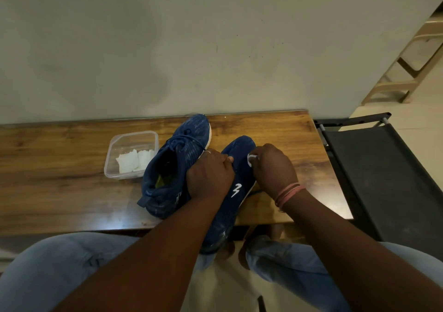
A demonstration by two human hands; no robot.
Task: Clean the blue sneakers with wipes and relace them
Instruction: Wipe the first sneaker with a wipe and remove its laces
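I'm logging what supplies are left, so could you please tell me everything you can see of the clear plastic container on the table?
The clear plastic container is a shallow, rounded-corner rectangular tub, open with no lid in view. It sits flat on the wooden table, left of the laced blue sneaker, whose side stands close against its right edge. Inside lie folded white wipes, gathered toward its near right part. Neither hand touches it.

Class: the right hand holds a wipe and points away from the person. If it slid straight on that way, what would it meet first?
Probably the toe of the sneaker under the right hand and wipe; then bare table and the wall. Depth is unclear.
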